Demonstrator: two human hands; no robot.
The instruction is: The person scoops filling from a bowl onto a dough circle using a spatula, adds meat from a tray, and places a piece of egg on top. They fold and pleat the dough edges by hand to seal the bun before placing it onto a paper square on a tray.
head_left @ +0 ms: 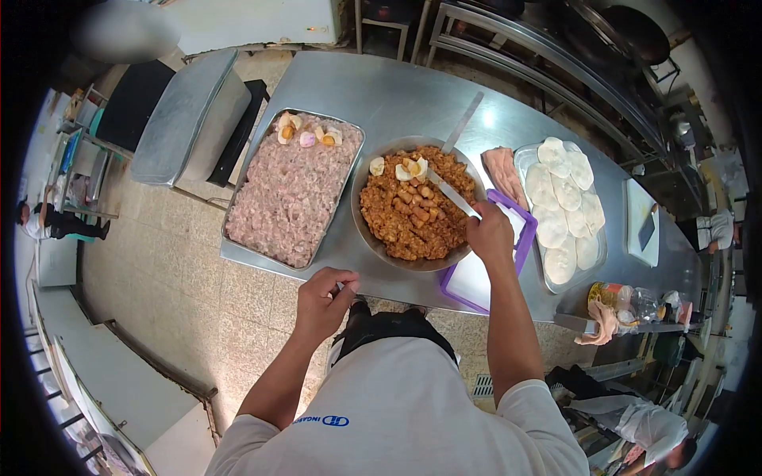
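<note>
My right hand grips a knife with a flat metal blade, which reaches over the round metal bowl. In the bowl lies a reddish-brown chopped filling, with sausage-like chunks and cut boiled egg on top. My left hand is closed at the table's front edge, below a metal tray. Whether anything is in its fingers is hidden. Pale pink minced meat fills the tray, with egg pieces at its far end.
A metal strip leans on the bowl's far rim. Right of it are a purple-rimmed tray, a pinkish cloth and a tray of flat dough rounds. Bottles stand farther right. Other people are at the sides.
</note>
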